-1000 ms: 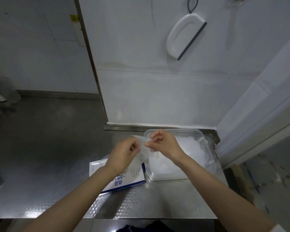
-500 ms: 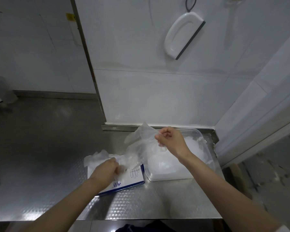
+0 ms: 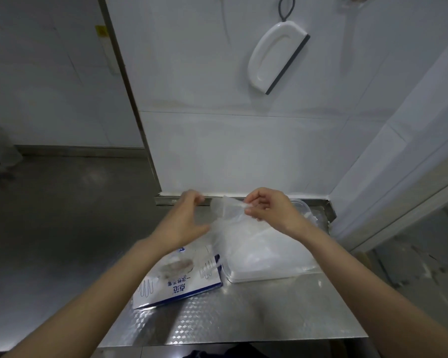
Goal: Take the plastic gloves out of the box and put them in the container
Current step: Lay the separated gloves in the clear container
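A thin clear plastic glove (image 3: 226, 215) hangs over the container, and my right hand (image 3: 269, 213) pinches its top edge between thumb and fingers. My left hand (image 3: 183, 223) hovers just left of the glove with loosely bent fingers and holds nothing that I can see. The clear plastic container (image 3: 269, 276) stands on the steel counter below my right hand, with a pile of white gloves inside. To its left the white and blue glove box (image 3: 181, 282) lies flat under my left forearm.
The steel counter (image 3: 243, 313) ends at a raised back lip against the white tiled wall. A white squeegee (image 3: 277, 55) hangs on that wall. The counter's right edge drops to the floor beside a white door frame (image 3: 398, 164).
My left hand has risen from the box to beside the hanging glove, and the bunch of plastic near it half a second ago is gone. My right hand stays above the container.
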`<action>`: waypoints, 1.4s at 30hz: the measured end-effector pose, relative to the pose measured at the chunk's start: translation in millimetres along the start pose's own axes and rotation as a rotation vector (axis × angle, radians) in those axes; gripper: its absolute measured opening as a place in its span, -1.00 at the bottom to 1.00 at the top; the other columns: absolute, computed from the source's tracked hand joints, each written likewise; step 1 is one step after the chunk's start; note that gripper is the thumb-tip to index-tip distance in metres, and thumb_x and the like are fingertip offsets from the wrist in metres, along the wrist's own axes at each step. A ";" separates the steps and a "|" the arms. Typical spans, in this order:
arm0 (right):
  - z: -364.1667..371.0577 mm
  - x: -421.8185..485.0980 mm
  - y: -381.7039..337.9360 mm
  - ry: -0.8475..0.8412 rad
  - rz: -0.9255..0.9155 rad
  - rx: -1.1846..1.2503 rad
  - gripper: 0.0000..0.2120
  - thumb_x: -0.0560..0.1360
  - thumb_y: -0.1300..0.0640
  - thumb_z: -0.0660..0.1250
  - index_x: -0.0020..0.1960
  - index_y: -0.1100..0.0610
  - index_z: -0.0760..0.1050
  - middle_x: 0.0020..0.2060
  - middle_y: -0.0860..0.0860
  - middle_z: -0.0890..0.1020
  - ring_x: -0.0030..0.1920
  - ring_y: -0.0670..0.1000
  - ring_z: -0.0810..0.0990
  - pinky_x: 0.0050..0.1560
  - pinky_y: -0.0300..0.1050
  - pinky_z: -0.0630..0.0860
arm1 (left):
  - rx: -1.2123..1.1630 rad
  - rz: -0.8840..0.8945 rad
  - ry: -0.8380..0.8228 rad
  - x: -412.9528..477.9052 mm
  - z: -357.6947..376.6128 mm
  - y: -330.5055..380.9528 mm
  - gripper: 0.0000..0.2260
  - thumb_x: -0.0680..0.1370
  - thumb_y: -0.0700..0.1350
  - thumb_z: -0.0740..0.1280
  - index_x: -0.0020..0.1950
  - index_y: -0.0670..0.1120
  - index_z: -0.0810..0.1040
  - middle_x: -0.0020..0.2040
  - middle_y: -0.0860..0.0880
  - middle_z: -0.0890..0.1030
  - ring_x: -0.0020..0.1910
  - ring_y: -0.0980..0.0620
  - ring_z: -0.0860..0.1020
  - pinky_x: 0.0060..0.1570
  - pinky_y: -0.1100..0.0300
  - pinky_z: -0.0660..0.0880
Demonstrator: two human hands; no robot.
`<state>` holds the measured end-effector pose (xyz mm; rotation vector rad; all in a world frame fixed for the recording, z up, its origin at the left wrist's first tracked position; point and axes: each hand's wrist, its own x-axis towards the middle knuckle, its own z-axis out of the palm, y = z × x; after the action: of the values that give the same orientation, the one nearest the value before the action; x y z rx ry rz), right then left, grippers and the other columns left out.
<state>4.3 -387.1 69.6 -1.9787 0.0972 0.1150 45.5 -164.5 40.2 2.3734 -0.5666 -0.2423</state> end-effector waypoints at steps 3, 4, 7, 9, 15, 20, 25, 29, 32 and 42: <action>-9.9 -5.6 -19.3 -0.257 -0.034 -0.095 -0.87 0.44 0.33 0.42 -0.09 0.14 0.55 -0.34 -0.02 0.56 -0.41 -0.19 0.51 -0.32 -0.35 0.45 | -0.078 0.159 -0.081 15.5 -3.1 27.0 -0.35 0.36 -0.06 0.53 0.38 -0.02 0.34 0.25 0.18 0.35 0.25 0.22 0.35 0.29 0.27 0.27; -11.4 -7.4 -24.5 -0.291 -0.043 -0.058 -0.87 0.44 0.34 0.41 -0.07 0.16 0.56 -0.34 -0.02 0.56 -0.39 -0.18 0.52 -0.31 -0.35 0.45 | -0.111 0.196 -0.103 18.7 -0.8 33.9 -0.50 0.37 -0.10 0.53 0.26 -0.03 0.46 0.17 0.16 0.47 0.17 0.23 0.44 0.23 0.26 0.35; -17.3 -13.8 -33.1 -0.128 -0.044 0.170 -0.82 0.50 0.27 0.34 0.09 0.12 0.51 -0.22 -0.01 0.63 -0.24 -0.12 0.58 -0.17 -0.33 0.51 | -0.290 0.180 -0.042 25.9 3.9 48.2 -0.85 0.43 -0.25 0.45 -0.22 -0.01 0.57 -0.26 0.15 0.59 -0.25 0.25 0.51 -0.09 0.28 0.44; -23.3 -18.7 -27.2 -0.019 0.030 0.264 -0.73 0.53 0.18 0.30 0.23 0.10 0.43 -0.02 0.03 0.65 -0.07 -0.11 0.62 -0.01 -0.29 0.53 | -0.353 0.110 0.045 29.1 7.1 50.7 -0.79 0.44 -0.28 0.41 -0.29 0.02 0.54 -0.36 0.18 0.58 -0.31 0.24 0.51 -0.15 0.30 0.44; -13.7 -26.6 9.3 -0.134 0.168 0.214 -0.84 0.45 0.29 0.41 -0.02 0.11 0.54 -0.15 0.04 0.67 -0.08 -0.10 0.65 -0.02 -0.30 0.55 | -0.540 -0.049 0.064 33.2 18.0 47.5 -0.87 0.48 -0.34 0.37 -0.24 -0.17 0.54 -0.40 0.04 0.59 -0.40 0.12 0.55 -0.21 0.20 0.51; -44.3 -10.1 19.9 0.175 0.081 0.056 -0.81 0.44 0.38 0.39 -0.22 0.12 0.54 -0.37 0.06 0.58 -0.47 -0.23 0.54 -0.30 -0.34 0.51 | -0.477 -0.096 0.074 39.7 14.5 40.6 -0.89 0.49 -0.29 0.38 -0.22 -0.17 0.54 -0.41 0.08 0.60 -0.40 0.26 0.53 -0.28 0.39 0.43; -68.7 -7.2 -13.3 0.474 -0.240 -0.177 -0.93 0.46 0.31 0.39 -0.13 0.16 0.59 -0.28 -0.10 0.58 -0.31 -0.28 0.52 -0.21 -0.47 0.41 | -0.355 -0.003 0.184 64.4 1.2 64.1 -0.88 0.50 -0.20 0.39 -0.21 -0.05 0.54 -0.20 -0.01 0.61 -0.15 0.00 0.55 -0.04 0.14 0.46; -72.4 -23.5 -31.3 0.548 -0.647 -0.360 -0.95 0.49 0.27 0.37 -0.08 0.19 0.60 -0.19 -0.05 0.59 -0.19 -0.15 0.52 -0.09 -0.37 0.45 | -0.339 0.088 0.239 72.9 -5.5 79.8 -0.93 0.49 -0.25 0.38 -0.15 -0.10 0.57 -0.18 0.05 0.59 -0.10 0.00 0.53 -0.01 0.16 0.44; -63.7 -32.6 -17.2 0.382 -0.792 -0.492 -0.90 0.51 0.22 0.33 -0.07 0.21 0.61 -0.19 0.00 0.60 -0.15 -0.09 0.52 -0.05 -0.30 0.43 | -0.298 0.116 0.210 71.7 2.6 66.0 -0.91 0.48 -0.26 0.40 -0.16 -0.08 0.57 -0.10 0.00 0.57 -0.07 0.01 0.52 -0.07 0.39 0.37; -6.9 -41.7 74.7 -0.252 -0.231 -0.667 -0.70 0.58 0.19 0.21 0.31 0.05 0.41 0.04 -0.05 0.58 0.09 -0.08 0.47 0.05 -0.28 0.34 | 0.218 0.176 -0.125 63.3 54.9 23.6 -0.87 0.52 -0.22 0.36 -0.14 0.00 0.63 0.05 0.06 0.47 0.12 0.06 0.38 0.19 0.23 0.27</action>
<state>-45.9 -422.5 9.7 -2.5998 -0.3787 0.2712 76.5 -241.0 12.9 2.5100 -0.8962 -0.2619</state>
